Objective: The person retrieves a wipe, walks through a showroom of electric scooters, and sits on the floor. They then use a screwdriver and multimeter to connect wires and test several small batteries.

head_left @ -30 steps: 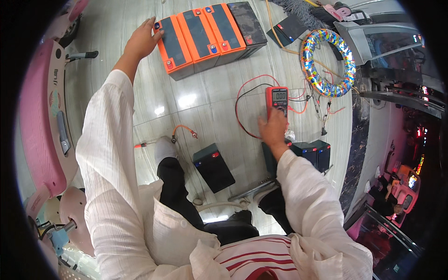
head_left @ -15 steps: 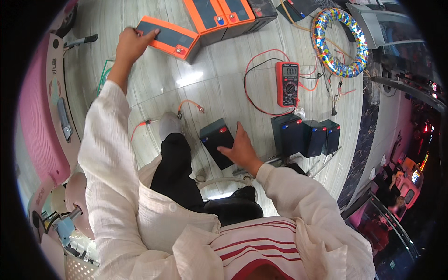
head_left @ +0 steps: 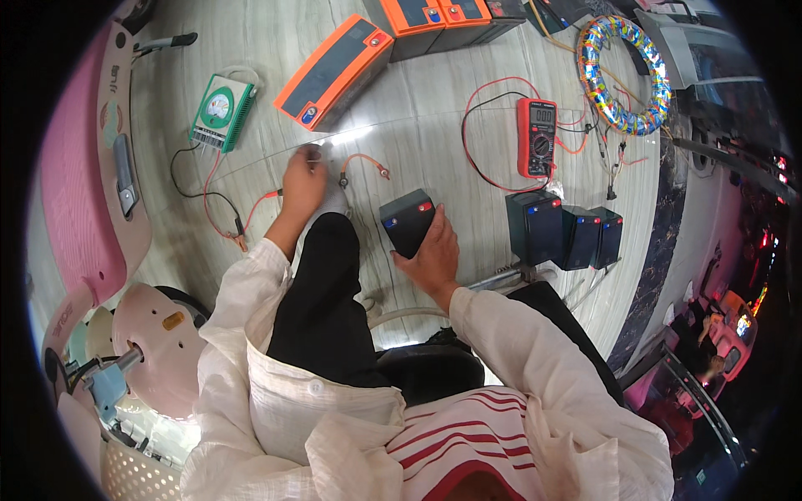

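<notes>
My right hand (head_left: 434,255) grips the black battery (head_left: 407,221) on the floor (head_left: 434,108), at its 5 o'clock edge. My left hand (head_left: 303,182) pinches an orange lead (head_left: 361,163) at 9 o'clock of the battery.

We are in an electric-scooter repair workshop: orange-cased rectangular batteries (head_left: 336,73), black box batteries (head_left: 561,235), a red digital multimeter (head_left: 535,138), a green analogue tester (head_left: 220,111) and pink scooter body panels (head_left: 79,184) crowd the tiled floor (head_left: 451,108).

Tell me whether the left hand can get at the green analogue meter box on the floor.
Probably yes: the left hand rests on the floor, and only bare tile and thin leads lie between it and the green meter box.
</notes>
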